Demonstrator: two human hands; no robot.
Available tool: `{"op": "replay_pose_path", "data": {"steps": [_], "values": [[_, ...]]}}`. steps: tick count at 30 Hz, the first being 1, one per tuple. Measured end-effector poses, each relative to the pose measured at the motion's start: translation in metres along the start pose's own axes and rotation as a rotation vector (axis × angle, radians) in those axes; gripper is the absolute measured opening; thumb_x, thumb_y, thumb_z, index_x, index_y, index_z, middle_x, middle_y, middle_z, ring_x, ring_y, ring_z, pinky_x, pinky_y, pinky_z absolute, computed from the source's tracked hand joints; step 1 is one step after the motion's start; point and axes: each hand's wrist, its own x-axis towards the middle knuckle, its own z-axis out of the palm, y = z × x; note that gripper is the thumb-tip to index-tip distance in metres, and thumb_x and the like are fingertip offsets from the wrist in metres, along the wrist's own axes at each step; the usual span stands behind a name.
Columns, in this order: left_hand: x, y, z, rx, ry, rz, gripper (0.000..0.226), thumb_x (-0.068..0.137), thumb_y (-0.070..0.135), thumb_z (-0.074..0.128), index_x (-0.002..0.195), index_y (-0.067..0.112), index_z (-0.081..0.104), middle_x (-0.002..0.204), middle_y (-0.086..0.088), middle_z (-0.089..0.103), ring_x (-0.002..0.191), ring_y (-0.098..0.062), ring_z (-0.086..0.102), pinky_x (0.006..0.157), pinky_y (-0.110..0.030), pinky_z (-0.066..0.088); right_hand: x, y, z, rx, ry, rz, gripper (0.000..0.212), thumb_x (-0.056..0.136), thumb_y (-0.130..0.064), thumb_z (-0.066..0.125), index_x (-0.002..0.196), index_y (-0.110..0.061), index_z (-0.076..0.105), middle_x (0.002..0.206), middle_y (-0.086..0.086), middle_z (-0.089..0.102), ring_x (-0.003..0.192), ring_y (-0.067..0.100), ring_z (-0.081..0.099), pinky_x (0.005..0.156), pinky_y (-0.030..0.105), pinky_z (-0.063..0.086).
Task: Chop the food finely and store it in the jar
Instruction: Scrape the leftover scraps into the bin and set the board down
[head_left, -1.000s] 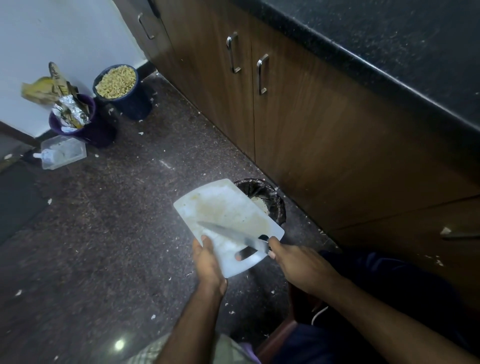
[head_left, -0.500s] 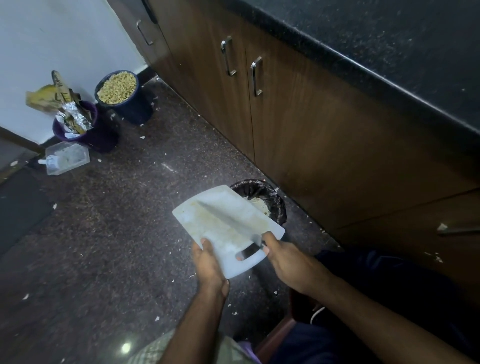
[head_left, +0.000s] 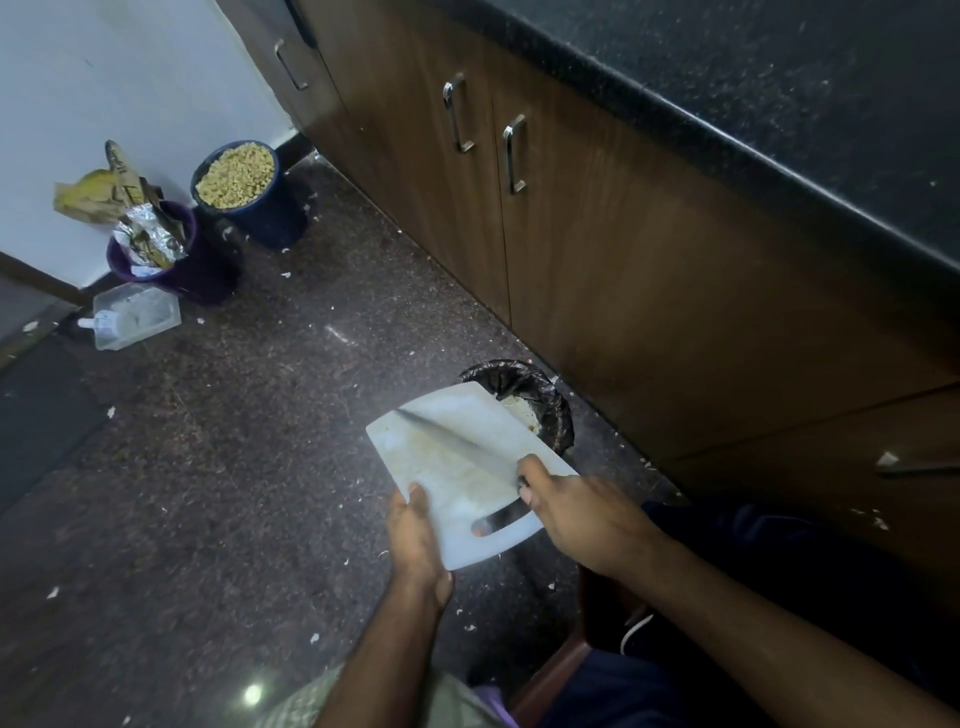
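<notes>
Knife (head_left: 457, 444) tip has swept up-left across the cutting board (head_left: 467, 483). Left hand (head_left: 415, 540) grips board edge; right hand (head_left: 576, 514) grips knife, over lined bin (head_left: 524, 395).

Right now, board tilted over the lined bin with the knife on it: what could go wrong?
1. The knife blade sweeps the white cutting board close to the left hand gripping its edge; a slip could cut the thumb.
2. Only part of the board overhangs the black-lined bin, so scrapings may land on the floor.
3. The one-hand grip on the tilted board could slip.
</notes>
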Motion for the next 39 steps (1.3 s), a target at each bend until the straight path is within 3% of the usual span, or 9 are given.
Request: {"op": "replay_pose_path", "data": {"steps": [3,6,12,18,23,27,32,35,39], "values": [[-0.001,0.003,-0.005,0.025,-0.104,-0.046,0.036,0.107,0.029,0.05,0.135,0.007,0.054,0.125,-0.024,0.069,0.11,-0.048,0.067,0.085,-0.064,0.058,0.001,-0.003,-0.004,-0.141,-0.053,-0.063,0.012,0.106,-0.032,0.033,0.113,-0.023,0.033,0.082,0.005,0.069,0.071,0.037,0.066,0.06,0.04,0.044],[-0.003,0.015,-0.012,0.039,-0.19,-0.138,0.042,0.104,0.027,0.053,0.138,0.003,0.053,0.125,-0.024,0.069,0.106,-0.046,0.069,0.069,-0.051,0.061,0.011,0.009,-0.01,-0.156,-0.101,-0.004,0.011,0.106,-0.03,0.031,0.113,-0.021,0.03,0.077,0.007,0.063,0.065,0.037,0.06,0.063,0.043,0.048],[0.003,0.045,-0.024,0.155,-0.275,-0.271,0.032,0.107,0.024,0.045,0.117,0.0,0.064,0.094,-0.018,0.077,0.063,-0.031,0.073,0.04,-0.031,0.053,0.011,0.038,-0.023,-0.122,-0.078,0.236,0.018,0.108,-0.029,0.034,0.122,-0.02,0.028,0.094,0.012,0.068,0.085,0.037,0.067,0.068,0.044,0.048],[0.007,0.057,-0.03,0.287,-0.371,-0.314,0.031,0.105,0.025,0.049,0.117,0.001,0.065,0.087,-0.017,0.076,0.057,-0.029,0.071,0.034,-0.031,0.05,0.002,0.016,-0.032,-0.097,-0.123,-0.068,0.01,0.107,-0.034,0.032,0.109,-0.025,0.029,0.072,0.005,0.059,0.062,0.035,0.057,0.06,0.045,0.049],[0.012,0.062,-0.039,0.31,-0.455,-0.328,0.042,0.097,0.026,0.059,0.13,0.0,0.064,0.107,-0.021,0.072,0.073,-0.033,0.07,0.041,-0.035,0.056,0.013,0.023,-0.015,-0.118,-0.116,0.104,0.01,0.107,-0.031,0.031,0.107,-0.024,0.023,0.081,0.009,0.061,0.067,0.032,0.057,0.063,0.042,0.047],[0.016,0.065,-0.04,0.334,-0.423,-0.31,0.04,0.099,0.028,0.057,0.13,0.003,0.063,0.099,-0.018,0.074,0.064,-0.029,0.069,0.036,-0.033,0.053,0.011,0.043,-0.021,-0.156,-0.047,0.268,0.023,0.107,-0.026,0.033,0.128,-0.019,0.025,0.099,0.016,0.068,0.089,0.038,0.067,0.07,0.042,0.044],[0.016,0.063,-0.038,0.345,-0.352,-0.326,0.03,0.104,0.022,0.049,0.123,0.003,0.063,0.087,-0.016,0.075,0.058,-0.027,0.068,0.036,-0.03,0.05,-0.009,0.031,-0.038,-0.029,-0.11,0.002,0.014,0.108,-0.035,0.033,0.116,-0.024,0.033,0.074,0.004,0.059,0.059,0.028,0.052,0.058,0.041,0.045],[0.024,0.062,-0.045,0.363,-0.329,-0.352,0.034,0.102,0.022,0.052,0.126,0.0,0.063,0.09,-0.018,0.073,0.061,-0.028,0.068,0.038,-0.03,0.051,-0.016,0.026,-0.031,-0.095,-0.171,-0.073,0.015,0.106,-0.04,0.037,0.116,-0.03,0.035,0.08,0.006,0.064,0.073,0.035,0.062,0.063,0.041,0.043],[0.027,0.065,-0.052,0.39,-0.336,-0.395,0.037,0.099,0.023,0.057,0.124,-0.002,0.064,0.093,-0.019,0.072,0.063,-0.029,0.067,0.035,-0.031,0.05,-0.013,0.034,-0.028,-0.107,-0.155,0.075,0.018,0.107,-0.038,0.035,0.12,-0.025,0.036,0.091,0.01,0.065,0.089,0.036,0.066,0.07,0.041,0.043]]}}
